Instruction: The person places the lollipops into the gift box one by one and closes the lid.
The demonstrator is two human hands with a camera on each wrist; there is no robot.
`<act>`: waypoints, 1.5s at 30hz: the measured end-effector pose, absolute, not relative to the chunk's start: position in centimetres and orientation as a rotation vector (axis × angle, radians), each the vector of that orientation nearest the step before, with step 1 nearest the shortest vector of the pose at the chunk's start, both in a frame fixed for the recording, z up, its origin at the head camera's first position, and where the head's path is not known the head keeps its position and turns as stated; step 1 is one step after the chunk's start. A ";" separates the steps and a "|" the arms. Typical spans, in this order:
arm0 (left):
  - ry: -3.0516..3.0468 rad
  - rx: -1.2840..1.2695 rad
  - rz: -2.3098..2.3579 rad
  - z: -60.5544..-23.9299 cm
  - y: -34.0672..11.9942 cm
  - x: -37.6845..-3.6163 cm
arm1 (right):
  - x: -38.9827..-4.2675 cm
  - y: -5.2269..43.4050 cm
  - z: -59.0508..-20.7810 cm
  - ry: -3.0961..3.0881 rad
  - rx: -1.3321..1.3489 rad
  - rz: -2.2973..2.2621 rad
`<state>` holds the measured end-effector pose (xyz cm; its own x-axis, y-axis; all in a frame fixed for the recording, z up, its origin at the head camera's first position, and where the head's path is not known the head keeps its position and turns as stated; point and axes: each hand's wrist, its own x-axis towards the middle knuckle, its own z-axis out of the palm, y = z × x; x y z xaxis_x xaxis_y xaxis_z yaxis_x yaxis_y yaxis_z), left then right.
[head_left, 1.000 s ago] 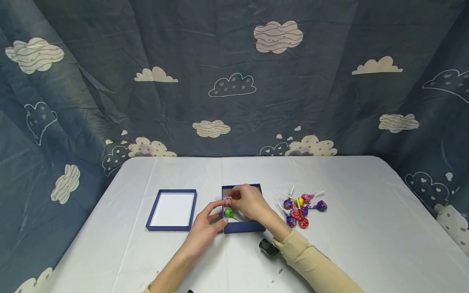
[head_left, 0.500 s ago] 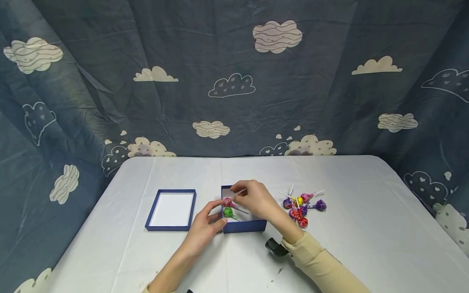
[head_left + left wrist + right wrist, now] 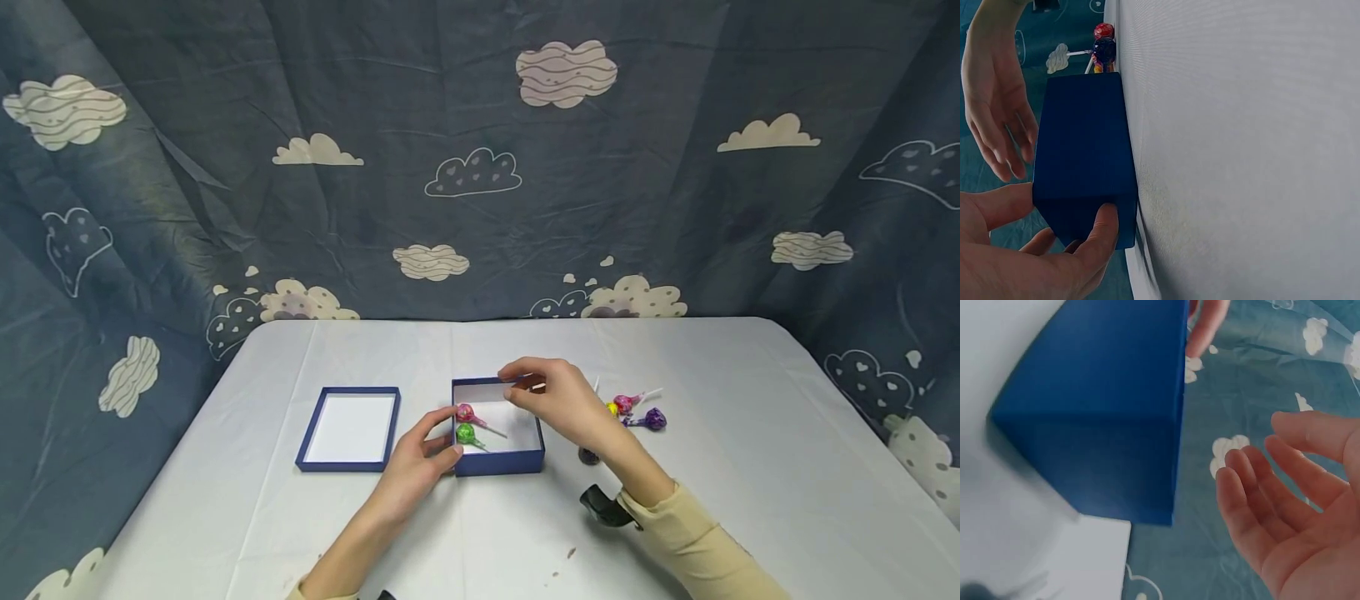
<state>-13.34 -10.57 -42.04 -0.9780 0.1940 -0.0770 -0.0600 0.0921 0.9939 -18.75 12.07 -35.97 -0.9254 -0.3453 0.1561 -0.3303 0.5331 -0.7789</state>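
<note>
A blue box (image 3: pixel 499 463) with a white inside sits on the table at the centre. Inside, against its left wall, lie a pink lollipop (image 3: pixel 465 412) and a green lollipop (image 3: pixel 466 434), sticks pointing right. My left hand (image 3: pixel 417 457) grips the box's left side, and the left wrist view has its thumb and fingers around the corner of the blue wall (image 3: pixel 1085 140). Over the box's right back part hovers my right hand (image 3: pixel 564 402). Its fingers (image 3: pixel 1257 481) are loosely bent with nothing between them, as the right wrist view shows.
Left of the box lies a shallow blue lid (image 3: pixel 341 467), white inside up. Several lollipops, among them a purple lollipop (image 3: pixel 656 419), lie right of the box, partly hidden by the right arm. A patterned cloud curtain (image 3: pixel 480 242) hangs behind the white table (image 3: pixel 375 354).
My right hand has let go of the pink lollipop, which now lies in the box, and has moved right and up. My left hand stays at the box.
</note>
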 end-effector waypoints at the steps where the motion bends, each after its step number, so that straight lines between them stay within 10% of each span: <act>1: 2.172 0.136 1.996 -42.0 -10.6 -13.3 | -18.6 12.3 -35.8 2.733 -0.600 -1.388; 45: 2.168 0.123 2.008 -41.9 -10.5 -13.3 | -15.1 22.2 -37.1 2.633 -0.652 -1.270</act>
<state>-13.30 -10.51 -41.94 -0.9797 0.1845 -0.0777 -0.0634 0.0823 0.9946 -15.13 22.19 -37.06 -0.8950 -0.4426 0.0554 -0.3188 0.5478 -0.7735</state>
